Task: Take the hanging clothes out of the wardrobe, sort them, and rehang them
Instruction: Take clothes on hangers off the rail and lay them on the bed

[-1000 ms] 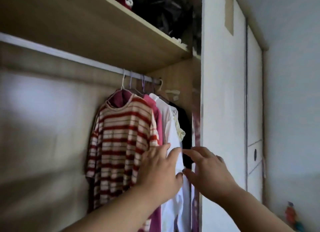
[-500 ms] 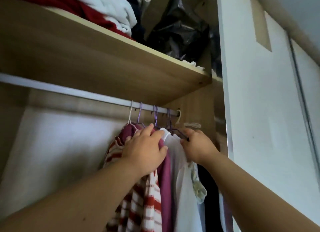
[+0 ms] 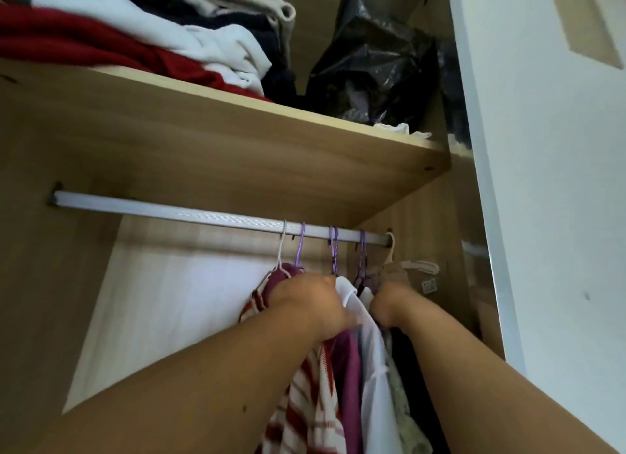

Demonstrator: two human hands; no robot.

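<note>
Hanging clothes (image 3: 305, 413) bunch at the right end of a wardrobe rail, right at a person's two hands. The left hand (image 3: 311, 304) curls into a maroon top (image 3: 349, 369) at its shoulder, and the right hand (image 3: 389, 304) closes on dark garments (image 3: 410, 386) beside it, with a white shirt (image 3: 372, 369) between them. Hanger hooks (image 3: 333, 250) rise straight up from both hands to the rail (image 3: 169, 209), which runs left to right beneath the shelf (image 3: 237, 132). Unhooking likely means lifting upward first.

A wooden shelf (image 3: 305, 155) carried a stack of folded clothes (image 3: 169, 47), red beneath white, with a crumpled black plastic bag (image 3: 376, 67) beside it on the right. Under it a metal rail (image 3: 169, 211) bore white and purple hangers (image 3: 299, 247) bunched at its right end.
</note>
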